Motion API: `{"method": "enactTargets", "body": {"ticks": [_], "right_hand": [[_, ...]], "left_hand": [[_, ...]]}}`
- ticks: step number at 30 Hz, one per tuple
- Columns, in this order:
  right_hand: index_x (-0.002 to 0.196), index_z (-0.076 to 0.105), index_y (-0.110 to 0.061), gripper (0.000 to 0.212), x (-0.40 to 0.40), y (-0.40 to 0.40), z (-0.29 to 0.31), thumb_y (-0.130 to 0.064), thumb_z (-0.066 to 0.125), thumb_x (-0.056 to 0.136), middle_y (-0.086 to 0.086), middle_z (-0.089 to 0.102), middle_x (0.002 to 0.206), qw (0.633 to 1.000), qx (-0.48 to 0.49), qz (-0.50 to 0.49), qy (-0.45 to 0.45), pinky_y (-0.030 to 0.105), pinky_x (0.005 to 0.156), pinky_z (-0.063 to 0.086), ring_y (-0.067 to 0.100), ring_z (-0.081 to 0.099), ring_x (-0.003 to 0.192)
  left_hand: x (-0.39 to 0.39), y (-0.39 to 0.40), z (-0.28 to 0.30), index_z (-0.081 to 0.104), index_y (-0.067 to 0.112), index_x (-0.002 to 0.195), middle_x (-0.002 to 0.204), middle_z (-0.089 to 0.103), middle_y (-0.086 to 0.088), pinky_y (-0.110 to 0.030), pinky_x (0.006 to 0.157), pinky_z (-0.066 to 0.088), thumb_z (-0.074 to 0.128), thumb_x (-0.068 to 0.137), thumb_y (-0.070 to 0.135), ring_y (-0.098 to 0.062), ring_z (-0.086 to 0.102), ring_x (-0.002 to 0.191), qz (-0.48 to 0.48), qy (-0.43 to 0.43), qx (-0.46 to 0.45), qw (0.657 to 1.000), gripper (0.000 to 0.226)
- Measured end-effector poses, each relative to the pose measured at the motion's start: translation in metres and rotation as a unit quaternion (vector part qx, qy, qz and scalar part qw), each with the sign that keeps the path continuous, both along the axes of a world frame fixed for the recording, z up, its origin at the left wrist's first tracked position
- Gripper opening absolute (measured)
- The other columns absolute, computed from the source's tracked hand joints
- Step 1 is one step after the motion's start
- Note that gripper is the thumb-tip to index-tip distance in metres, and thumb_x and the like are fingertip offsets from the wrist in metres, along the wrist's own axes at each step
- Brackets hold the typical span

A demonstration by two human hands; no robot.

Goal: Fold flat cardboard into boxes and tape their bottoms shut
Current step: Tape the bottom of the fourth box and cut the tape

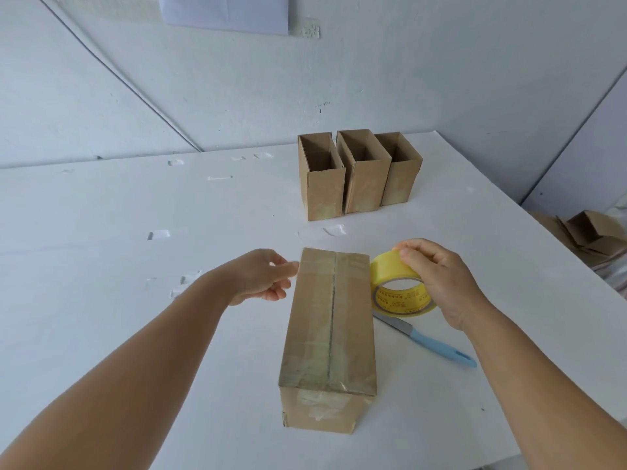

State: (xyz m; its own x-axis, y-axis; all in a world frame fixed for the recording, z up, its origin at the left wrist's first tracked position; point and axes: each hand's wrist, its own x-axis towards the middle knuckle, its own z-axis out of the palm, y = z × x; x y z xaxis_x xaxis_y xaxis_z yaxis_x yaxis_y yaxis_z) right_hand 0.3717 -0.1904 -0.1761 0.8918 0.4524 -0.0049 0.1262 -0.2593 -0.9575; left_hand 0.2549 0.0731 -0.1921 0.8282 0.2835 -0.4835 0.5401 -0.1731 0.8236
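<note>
A cardboard box stands bottom-up near the front middle of the white table, its taped seam running away from the person along the top face. Clear tape lies over the seam and wraps down the near end.

The left hand is at the box's far left corner, fingers loosely curled, with the fingertips at the edge of the box; whether they pinch a tape end or only touch the cardboard cannot be told. The right hand grips a roll of yellow tape from above, fingers curled over its outer rim. The roll sits just beside the box's right side, tilted so that its core faces the person.

A knife with a light blue handle lies on the table under and in front of the roll, just right of the box.

Farther back, three finished boxes stand upright with open tops, side by side and touching. Small scraps of tape are stuck about the tabletop. Flat cardboard is piled beyond the table's right edge.
</note>
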Motion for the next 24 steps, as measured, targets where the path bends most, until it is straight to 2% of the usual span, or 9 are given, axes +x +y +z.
{"method": "enactTargets", "body": {"ticks": [4,8,10,12,14,16,18,20,24], "right_hand": [[0.083,0.071,-0.034,0.015,-0.001,0.001,-0.001,-0.028,0.059,0.089,-0.008,0.068,0.090,1.000,-0.001,0.005,-0.002,0.024,0.073,0.043,0.008,0.057,0.084],[0.081,0.071,-0.036,0.016,-0.001,0.005,-0.001,-0.029,0.059,0.089,-0.015,0.066,0.085,1.000,-0.002,0.004,-0.005,0.023,0.072,0.043,0.004,0.057,0.082],[0.081,0.070,-0.036,0.016,-0.002,0.004,-0.002,-0.029,0.059,0.089,-0.019,0.065,0.081,1.000,-0.003,0.002,-0.004,0.022,0.071,0.042,0.001,0.056,0.079],[0.081,0.070,-0.035,0.016,-0.003,0.004,-0.004,-0.028,0.058,0.089,-0.020,0.065,0.080,1.000,-0.005,0.000,0.000,0.021,0.069,0.041,-0.002,0.055,0.077],[0.081,0.070,-0.034,0.016,-0.003,0.004,-0.003,-0.028,0.058,0.089,-0.018,0.065,0.083,1.000,-0.005,0.002,0.003,0.021,0.069,0.040,-0.001,0.056,0.080],[0.082,0.070,-0.033,0.015,-0.003,0.004,-0.001,-0.028,0.058,0.089,-0.015,0.065,0.088,1.000,-0.008,0.008,0.000,0.021,0.071,0.040,0.003,0.057,0.086],[0.083,0.071,-0.034,0.015,-0.003,0.006,0.002,-0.028,0.058,0.089,-0.015,0.066,0.089,1.000,-0.010,0.019,-0.004,0.020,0.072,0.041,0.003,0.058,0.088],[0.083,0.070,-0.035,0.015,-0.002,0.010,0.005,-0.030,0.058,0.089,-0.020,0.066,0.084,0.999,-0.018,0.037,-0.013,0.018,0.070,0.041,-0.005,0.058,0.082],[0.089,0.067,-0.043,0.012,0.003,0.011,0.005,-0.043,0.055,0.088,-0.026,0.063,0.084,0.995,-0.056,0.069,-0.041,0.019,0.068,0.039,-0.010,0.055,0.079]], "left_hand": [[-0.003,-0.007,-0.005,0.058,0.008,0.101,0.095,0.066,-0.009,-0.031,0.070,0.055,0.053,0.095,0.038,-0.016,0.065,0.074,0.014,0.005,0.118,0.993,0.031],[-0.002,-0.027,0.012,0.050,0.026,0.127,0.128,0.055,0.012,-0.031,0.101,0.039,0.038,0.098,0.048,-0.010,0.051,0.118,0.045,-0.148,0.012,0.988,0.039],[-0.003,-0.044,0.011,0.027,0.029,0.148,0.140,0.041,0.015,-0.030,0.108,0.028,0.038,0.095,0.056,-0.007,0.036,0.130,-0.007,-0.139,0.015,0.990,0.061],[-0.004,-0.053,0.007,0.003,0.035,0.152,0.146,0.034,0.008,-0.025,0.102,0.027,0.041,0.095,0.054,-0.008,0.033,0.128,-0.030,-0.106,0.020,0.994,0.072],[-0.001,-0.051,0.014,-0.004,0.033,0.152,0.153,0.027,0.003,-0.026,0.101,0.028,0.043,0.094,0.054,-0.014,0.032,0.134,-0.056,-0.062,0.056,0.995,0.078],[0.005,-0.045,0.025,-0.001,0.026,0.153,0.159,0.017,0.000,-0.038,0.109,0.026,0.041,0.093,0.056,-0.023,0.020,0.143,-0.120,-0.030,0.267,0.956,0.080],[0.013,-0.050,0.036,0.007,0.020,0.153,0.161,0.008,-0.001,-0.044,0.116,0.012,0.039,0.094,0.055,-0.021,0.003,0.148,-0.179,-0.119,0.436,0.874,0.076],[0.021,-0.066,0.043,0.016,0.022,0.152,0.158,0.023,-0.003,-0.041,0.115,0.011,0.037,0.094,0.058,-0.019,0.012,0.146,-0.256,-0.169,0.450,0.839,0.071],[0.028,-0.082,0.034,0.030,0.027,0.147,0.135,0.052,-0.001,-0.038,0.103,0.029,0.032,0.092,0.064,-0.022,0.044,0.127,-0.279,-0.108,0.475,0.827,0.067]]}}
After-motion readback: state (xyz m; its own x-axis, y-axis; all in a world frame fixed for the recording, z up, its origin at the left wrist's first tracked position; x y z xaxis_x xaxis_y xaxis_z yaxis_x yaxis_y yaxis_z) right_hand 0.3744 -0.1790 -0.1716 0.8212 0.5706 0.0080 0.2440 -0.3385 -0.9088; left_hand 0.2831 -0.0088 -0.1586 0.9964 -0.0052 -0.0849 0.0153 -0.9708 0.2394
